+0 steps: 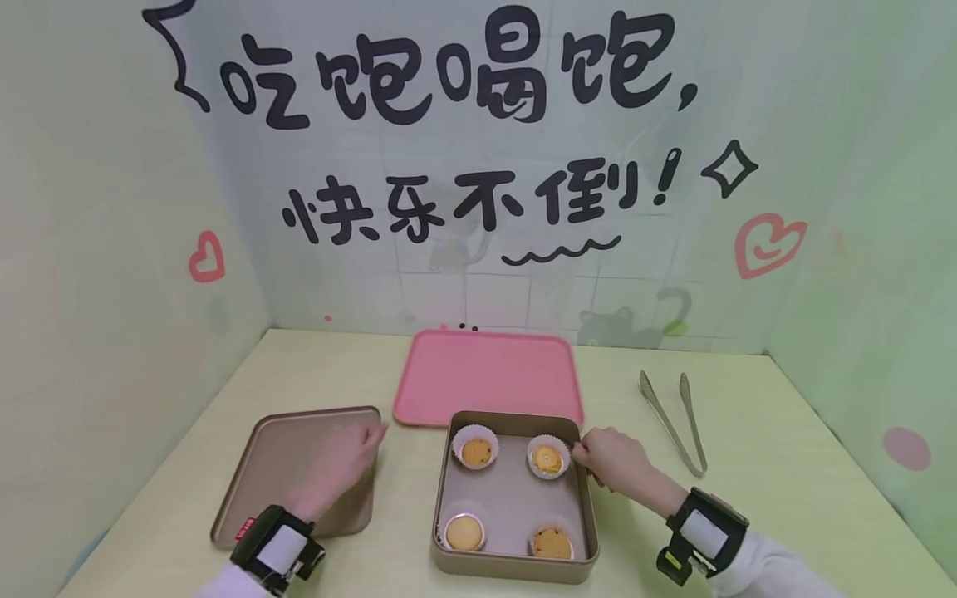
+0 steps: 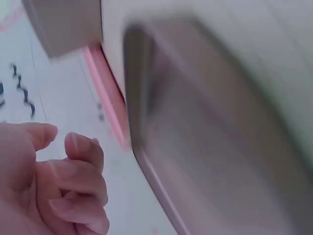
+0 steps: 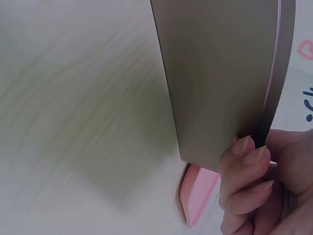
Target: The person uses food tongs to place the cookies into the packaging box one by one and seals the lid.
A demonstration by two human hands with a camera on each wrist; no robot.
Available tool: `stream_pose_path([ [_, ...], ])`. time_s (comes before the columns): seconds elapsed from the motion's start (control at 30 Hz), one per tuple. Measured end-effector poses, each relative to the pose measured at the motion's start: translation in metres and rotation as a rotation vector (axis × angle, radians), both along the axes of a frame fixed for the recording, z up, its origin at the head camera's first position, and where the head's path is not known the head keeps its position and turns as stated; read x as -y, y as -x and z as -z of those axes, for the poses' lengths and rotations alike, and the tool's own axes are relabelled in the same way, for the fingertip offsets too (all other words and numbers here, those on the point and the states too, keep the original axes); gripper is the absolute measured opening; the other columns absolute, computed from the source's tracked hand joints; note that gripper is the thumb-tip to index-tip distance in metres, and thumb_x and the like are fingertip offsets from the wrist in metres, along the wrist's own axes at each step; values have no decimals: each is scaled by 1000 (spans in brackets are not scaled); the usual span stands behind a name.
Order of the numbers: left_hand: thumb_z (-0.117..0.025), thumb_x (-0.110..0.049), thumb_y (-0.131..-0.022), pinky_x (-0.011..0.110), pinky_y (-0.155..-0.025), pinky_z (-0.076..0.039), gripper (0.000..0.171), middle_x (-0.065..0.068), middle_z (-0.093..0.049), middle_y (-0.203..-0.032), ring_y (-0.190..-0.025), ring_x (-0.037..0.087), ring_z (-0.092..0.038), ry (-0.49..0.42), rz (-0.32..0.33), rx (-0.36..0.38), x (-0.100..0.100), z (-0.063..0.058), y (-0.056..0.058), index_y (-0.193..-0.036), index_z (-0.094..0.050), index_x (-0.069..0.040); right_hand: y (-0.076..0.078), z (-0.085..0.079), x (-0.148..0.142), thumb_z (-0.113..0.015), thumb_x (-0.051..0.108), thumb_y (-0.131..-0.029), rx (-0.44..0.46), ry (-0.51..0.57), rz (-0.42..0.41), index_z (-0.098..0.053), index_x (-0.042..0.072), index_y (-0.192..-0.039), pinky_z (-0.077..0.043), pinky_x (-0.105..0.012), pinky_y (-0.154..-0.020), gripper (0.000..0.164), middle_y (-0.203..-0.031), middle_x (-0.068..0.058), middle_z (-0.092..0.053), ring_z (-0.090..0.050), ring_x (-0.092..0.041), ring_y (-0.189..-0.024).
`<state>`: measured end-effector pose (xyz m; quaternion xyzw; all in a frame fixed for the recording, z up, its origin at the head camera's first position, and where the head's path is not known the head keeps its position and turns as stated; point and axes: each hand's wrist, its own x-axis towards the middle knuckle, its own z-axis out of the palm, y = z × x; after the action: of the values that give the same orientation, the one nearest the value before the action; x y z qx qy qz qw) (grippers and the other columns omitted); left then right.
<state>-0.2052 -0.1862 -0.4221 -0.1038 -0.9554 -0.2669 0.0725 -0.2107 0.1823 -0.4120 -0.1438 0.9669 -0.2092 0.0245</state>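
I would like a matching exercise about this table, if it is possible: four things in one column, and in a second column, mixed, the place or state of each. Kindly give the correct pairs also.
Column one
1. deep pan
2. tongs
3. pink tray
4. shallow tray

Column two
A. arms spread apart, on the right side of the table
B. brownish, on the left side of the table
C. holding four small baked treats
D. at the far side of the table, behind the deep pan

Pairs: 1-C, 2-A, 3-D, 4-B
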Motion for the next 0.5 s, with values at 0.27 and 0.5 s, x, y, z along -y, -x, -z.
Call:
stream_pose_path([
  [0.27,-43,-31,-101,50,-55,-46,43,16,-50,-65,-66,36,-58,187,-239,178,93,-5,-8,-71,-48,-1,-1,1,-2,-51,8,-87,5,4,19,-50,11,-54,-28,-24,-41,33,-40,8,-35,-34,-6,-34],
  [0.5,-44,-37,-100,51,-65,-43,48,14,-51,-70,-70,32,-53,271,-331,474,134,-4,-32,-79,-53,5,-1,-2,-3,-51,8,-86,3,6,17,-50,11,-55,-28,-24,-41,32,-40,9,-35,-34,-7,-35],
])
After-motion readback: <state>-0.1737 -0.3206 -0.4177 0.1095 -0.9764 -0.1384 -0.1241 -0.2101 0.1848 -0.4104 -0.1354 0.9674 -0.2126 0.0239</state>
